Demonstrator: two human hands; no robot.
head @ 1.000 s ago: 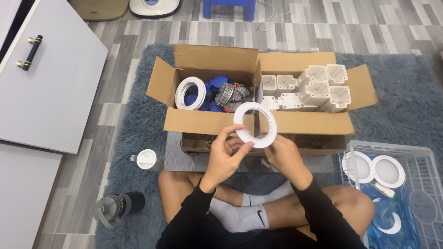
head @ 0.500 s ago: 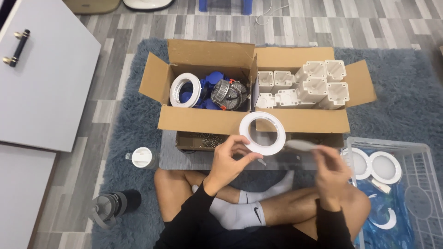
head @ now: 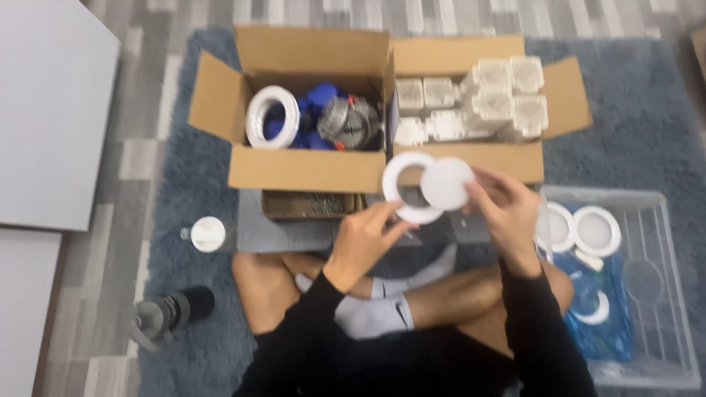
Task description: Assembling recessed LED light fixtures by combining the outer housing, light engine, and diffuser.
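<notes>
My left hand [head: 365, 237] grips a white plastic ring [head: 401, 190] by its lower edge, in front of the cardboard boxes. My right hand [head: 507, 208] holds a white round disc [head: 446, 184] against the ring's right side, overlapping it. I sit cross-legged on a blue-grey rug, black sleeves and white socks showing below the hands.
The left cardboard box [head: 305, 170] holds a white ring, blue parts and a metal piece. The right box [head: 559, 88] holds several white square housings. A clear plastic bin [head: 662, 294] at right holds white rings. A small white cap [head: 207, 234] and a dark bottle [head: 168, 314] lie on the rug.
My right hand left the ring, reached right toward the clear bin, and came back holding a white disc against the ring. The left hand kept the ring throughout.
</notes>
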